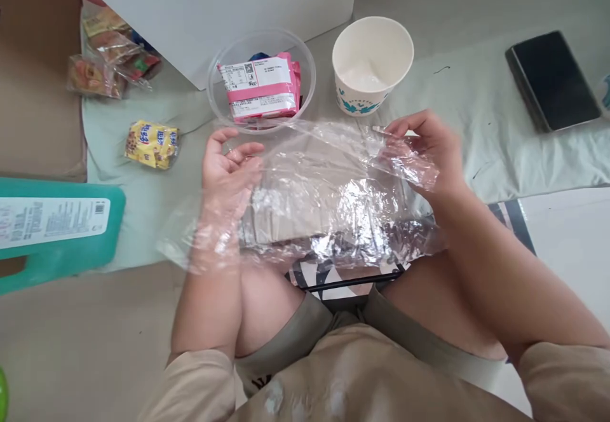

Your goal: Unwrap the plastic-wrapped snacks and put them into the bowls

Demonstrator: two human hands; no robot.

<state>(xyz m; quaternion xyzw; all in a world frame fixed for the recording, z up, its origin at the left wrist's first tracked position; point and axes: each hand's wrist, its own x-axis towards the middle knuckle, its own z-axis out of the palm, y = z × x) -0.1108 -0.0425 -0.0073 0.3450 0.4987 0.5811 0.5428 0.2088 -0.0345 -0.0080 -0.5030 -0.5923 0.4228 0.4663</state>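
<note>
Right hand (431,149): fingers curled, with thumb and fingertips pinching the upper right edge of the clear plastic bag (328,199). Left hand (229,168): palm up, fingers loosely spread and slightly bent, lying at the bag's left end; the film drapes over the wrist and forearm. Whether this hand grips the film or sits inside the bag cannot be determined.

The clear plastic bag is stretched between both hands, above the person's knees. It is crumpled and reflective along its lower half.

Positions relative to the bag:
- Clear plastic bowl (305,60): just beyond the upper left edge. It contains pink-and-white packets (260,88).
- White paper cup (372,63): beyond the upper edge, right of the bowl, upright with its mouth open.
- Yellow snack packet (152,144): left of the bag, on the pale cloth (476,117).
- Further wrapped snacks (112,56): far upper left.
- Teal container (60,228): well to the left, lying flat, with a white label.
- Dark phone (553,80): well to the upper right, face up.
- White box (214,2): behind the bowl.
</note>
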